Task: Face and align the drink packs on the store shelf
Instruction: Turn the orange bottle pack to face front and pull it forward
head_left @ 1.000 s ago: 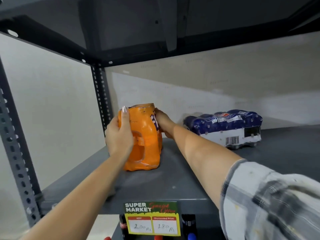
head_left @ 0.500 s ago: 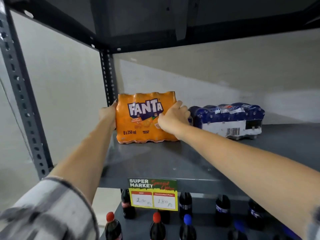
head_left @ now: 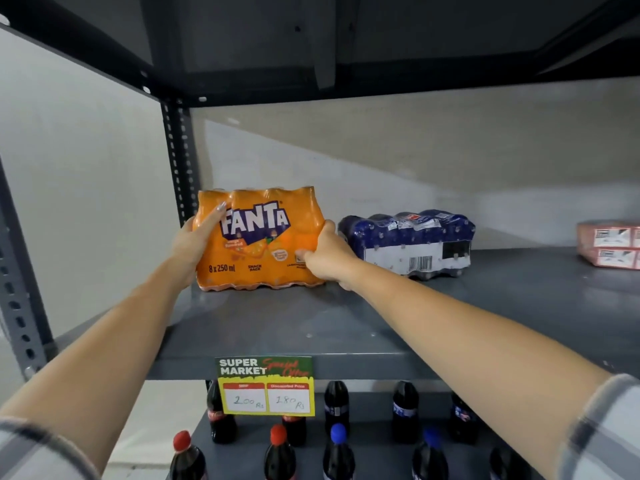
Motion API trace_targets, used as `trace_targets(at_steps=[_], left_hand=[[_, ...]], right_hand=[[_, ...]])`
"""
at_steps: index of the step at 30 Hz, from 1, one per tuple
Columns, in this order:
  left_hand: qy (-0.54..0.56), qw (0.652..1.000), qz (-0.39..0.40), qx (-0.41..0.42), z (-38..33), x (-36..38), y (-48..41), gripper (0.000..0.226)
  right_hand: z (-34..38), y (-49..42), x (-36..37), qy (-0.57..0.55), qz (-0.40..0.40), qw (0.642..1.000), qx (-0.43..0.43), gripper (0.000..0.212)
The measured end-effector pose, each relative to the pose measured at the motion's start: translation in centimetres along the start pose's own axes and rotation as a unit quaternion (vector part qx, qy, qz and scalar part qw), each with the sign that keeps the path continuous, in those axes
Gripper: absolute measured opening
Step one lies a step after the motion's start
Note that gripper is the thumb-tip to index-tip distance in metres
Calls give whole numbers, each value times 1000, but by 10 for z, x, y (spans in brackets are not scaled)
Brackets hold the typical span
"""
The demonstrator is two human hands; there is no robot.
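An orange Fanta pack stands upright at the left end of the grey shelf, its logo facing me. My left hand grips its left side, fingers over the front. My right hand grips its lower right corner. Just to the right lies a dark blue drink pack with its barcode side toward me. A red pack sits at the far right, cut off by the frame.
A perforated steel post rises behind the Fanta pack, and another post stands at the near left. A price tag hangs on the shelf's front edge. Cola bottles fill the shelf below. A dark shelf spans overhead.
The Fanta pack has been turned from side-on to logo-forward and set near the left post. Both hands stay on it; my right hand has slid to the lower right corner.
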State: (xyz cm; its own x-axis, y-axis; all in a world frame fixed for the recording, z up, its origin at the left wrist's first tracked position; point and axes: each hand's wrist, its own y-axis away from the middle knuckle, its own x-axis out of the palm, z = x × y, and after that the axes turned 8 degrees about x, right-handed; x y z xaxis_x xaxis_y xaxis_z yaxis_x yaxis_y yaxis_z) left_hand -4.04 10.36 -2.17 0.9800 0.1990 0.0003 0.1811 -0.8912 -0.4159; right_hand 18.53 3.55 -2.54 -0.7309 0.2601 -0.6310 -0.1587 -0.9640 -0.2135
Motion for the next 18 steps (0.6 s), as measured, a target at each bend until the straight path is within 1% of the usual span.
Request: trace_targets(at_steps=[3, 8, 12, 18], left_hand=[[-5, 1000, 8, 6, -3, 1, 5, 88], [-10, 999, 7, 52, -15, 1, 35, 76], [-18, 997, -4, 74, -25, 3, 60, 65], [-2, 997, -27, 79, -32, 2, 99, 72]], right_hand=[[-3, 5, -3, 29, -4, 999, -18, 70], [-14, 23, -11, 63, -15, 996, -59, 74], [-25, 47, -22, 80, -23, 992, -96, 81], [-34, 81, -43, 86, -16, 990, -114, 87]])
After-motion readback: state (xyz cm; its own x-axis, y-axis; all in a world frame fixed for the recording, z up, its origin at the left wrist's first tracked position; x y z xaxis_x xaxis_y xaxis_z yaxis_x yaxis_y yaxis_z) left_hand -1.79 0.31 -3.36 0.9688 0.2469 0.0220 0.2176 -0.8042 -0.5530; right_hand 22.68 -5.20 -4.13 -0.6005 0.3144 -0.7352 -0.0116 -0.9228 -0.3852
